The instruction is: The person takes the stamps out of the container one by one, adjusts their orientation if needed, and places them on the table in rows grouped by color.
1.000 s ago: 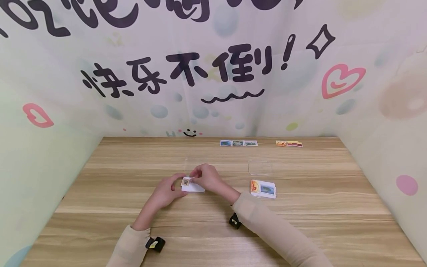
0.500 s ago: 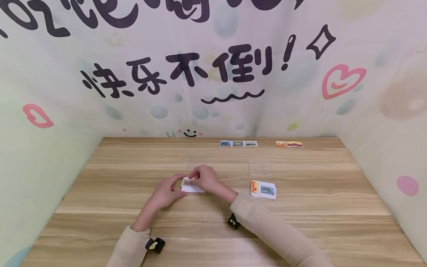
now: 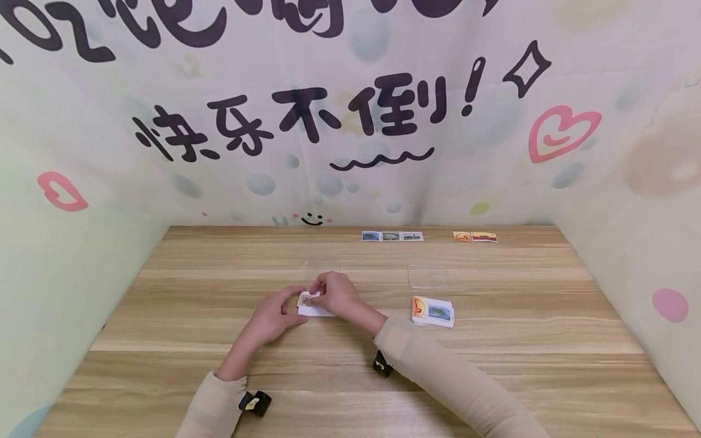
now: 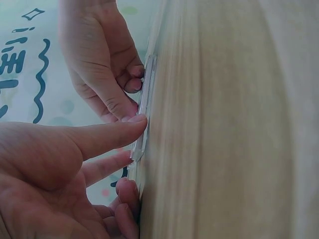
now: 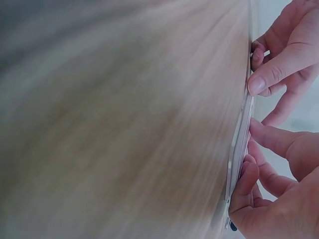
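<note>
A small brown-toned stamp [image 3: 303,300] lies at the left end of a white card [image 3: 314,311], left of the table's middle. My left hand [image 3: 272,314] holds the left side of the card's shallow clear plastic case [image 4: 151,74], thumb on the near edge and fingers at the far side. Over the card, my right hand [image 3: 339,296] has its thumb and index finger pinched together at the stamp, covering the card's right part. In the right wrist view, the right thumb [image 5: 271,137] sits close over the card's edge.
Right of the hands lies a white card with an orange stamp and a blue-green stamp [image 3: 439,312]. Clear lids [image 3: 427,277] lie behind both cards. Along the back edge are a strip of three stamps [image 3: 391,236] and a pair of orange and red stamps [image 3: 484,237]. A printed cloth [image 3: 235,188] hangs behind.
My right hand has shifted very slightly left and down, its fingertips now overlapping the stamp a little more. The left hand has stayed in place.
</note>
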The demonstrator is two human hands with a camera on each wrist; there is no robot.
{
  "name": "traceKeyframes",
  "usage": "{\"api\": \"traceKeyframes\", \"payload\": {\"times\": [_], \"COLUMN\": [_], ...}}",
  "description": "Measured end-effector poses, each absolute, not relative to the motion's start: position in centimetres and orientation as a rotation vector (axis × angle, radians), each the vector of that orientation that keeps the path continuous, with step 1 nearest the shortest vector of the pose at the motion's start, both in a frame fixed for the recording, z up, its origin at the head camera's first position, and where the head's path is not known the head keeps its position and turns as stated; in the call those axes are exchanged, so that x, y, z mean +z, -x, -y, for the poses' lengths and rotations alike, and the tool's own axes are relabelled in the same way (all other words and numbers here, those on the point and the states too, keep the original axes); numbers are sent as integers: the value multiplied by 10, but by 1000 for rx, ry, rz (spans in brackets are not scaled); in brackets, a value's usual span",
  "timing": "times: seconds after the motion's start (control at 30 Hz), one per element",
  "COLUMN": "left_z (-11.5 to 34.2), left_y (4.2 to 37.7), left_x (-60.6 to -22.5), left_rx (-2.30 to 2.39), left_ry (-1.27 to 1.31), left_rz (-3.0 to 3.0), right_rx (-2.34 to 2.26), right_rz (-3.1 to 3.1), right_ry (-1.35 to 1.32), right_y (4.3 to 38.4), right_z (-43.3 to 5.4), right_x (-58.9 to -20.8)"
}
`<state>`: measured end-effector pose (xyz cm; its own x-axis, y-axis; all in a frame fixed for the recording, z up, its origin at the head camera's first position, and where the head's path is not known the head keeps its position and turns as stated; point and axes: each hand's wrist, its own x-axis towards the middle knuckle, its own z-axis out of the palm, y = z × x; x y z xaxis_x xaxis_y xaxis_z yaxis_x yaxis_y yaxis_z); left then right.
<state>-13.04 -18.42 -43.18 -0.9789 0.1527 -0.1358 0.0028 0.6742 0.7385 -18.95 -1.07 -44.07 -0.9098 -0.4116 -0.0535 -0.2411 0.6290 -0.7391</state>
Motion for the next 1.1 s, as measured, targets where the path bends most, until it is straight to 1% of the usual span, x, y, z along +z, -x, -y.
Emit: {"api": "traceKeyframes", "payload": {"times": [1.1], "left_z": [186], "left_y": [131], "left_x": [-436], "left_rx": [1189], "left_ry": [-118], "left_rz": [-2698], "right_rx": [-1316], "right_rz": [-2535], "right_ry": [464], "right_y": [193], "right_z": [8], "right_x": [-442]}}
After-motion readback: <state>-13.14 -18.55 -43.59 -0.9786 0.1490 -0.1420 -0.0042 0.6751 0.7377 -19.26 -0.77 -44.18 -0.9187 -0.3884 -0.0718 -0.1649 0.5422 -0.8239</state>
